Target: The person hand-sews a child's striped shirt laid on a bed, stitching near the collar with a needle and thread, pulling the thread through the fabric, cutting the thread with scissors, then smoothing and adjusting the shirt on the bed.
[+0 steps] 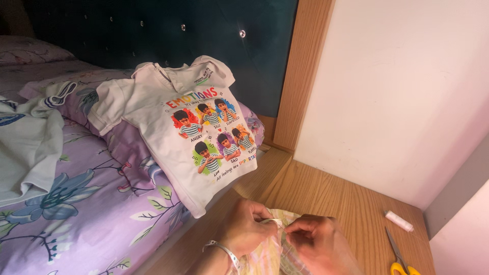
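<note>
1. The left hand (248, 227) is closed, with its fingertips pinching the edge of a pale yellow striped cloth (269, 253) at the bottom of the view.
2. The right hand (317, 239) is also closed, and its fingers pinch the same cloth just beside the left hand; the two hands almost touch.
3. A thin silver bangle (224, 250) sits on the left wrist.
4. The cloth lies bunched under both hands, on the wooden tabletop (331, 196) next to the bed. I cannot tell if a needle is between the fingers, it is too small to see.
5. A small white spool of thread (399, 221) lies on the tabletop, to the right of the hands and well apart from them, near the wall (407, 91).
6. Scissors with yellow handles (399, 255) lie just below the spool, at the lower right edge.
7. A white child's T-shirt with a colourful print (183, 127) is spread over a pillow on the bed, and its lower hem hangs toward the tabletop.
8. The bed has a purple sheet with flowers (86, 203), and another white garment (28, 147) lies on it at the left.
9. Behind the bed stands a dark padded headboard with shiny studs (168, 30).
</note>
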